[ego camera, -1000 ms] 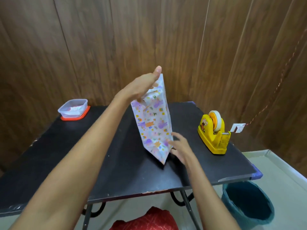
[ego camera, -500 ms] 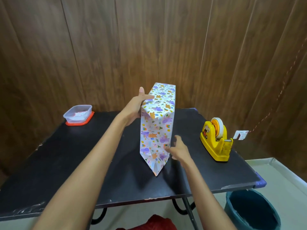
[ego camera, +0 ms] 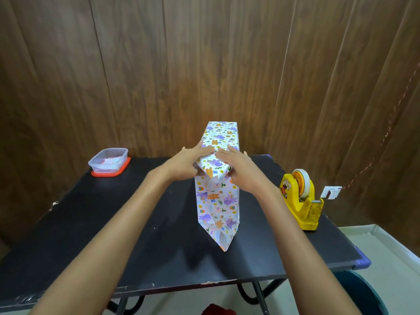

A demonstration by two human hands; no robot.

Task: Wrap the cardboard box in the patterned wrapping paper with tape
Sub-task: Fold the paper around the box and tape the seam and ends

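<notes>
Dark wood panelling backs a black table (ego camera: 91, 235), and the cardboard box stands upright at its middle, fully covered in the patterned wrapping paper (ego camera: 217, 201), which is white with purple and orange cartoon animals and small rainbows. At the foot of the box a pointed paper flap (ego camera: 223, 239) lies out on the table toward the viewer. At the top near edge a second flap (ego camera: 213, 171) is folded down over the near face. The left hand (ego camera: 188, 164) and right hand (ego camera: 242, 170) flank that fold, fingers straight and laid flat on the top of the box, fingertips almost meeting, pressing the paper down.

Right of the box, well apart, sits a yellow tape dispenser (ego camera: 300, 201) with a roll of tape (ego camera: 301, 183); a cartoon sticker on its side carries print too small to read. A clear plastic container (ego camera: 109, 159) rests on a red lid (ego camera: 106, 173) at the far left corner. A small white tag (ego camera: 330, 192) hangs beside the dispenser, its marking illegible.
</notes>
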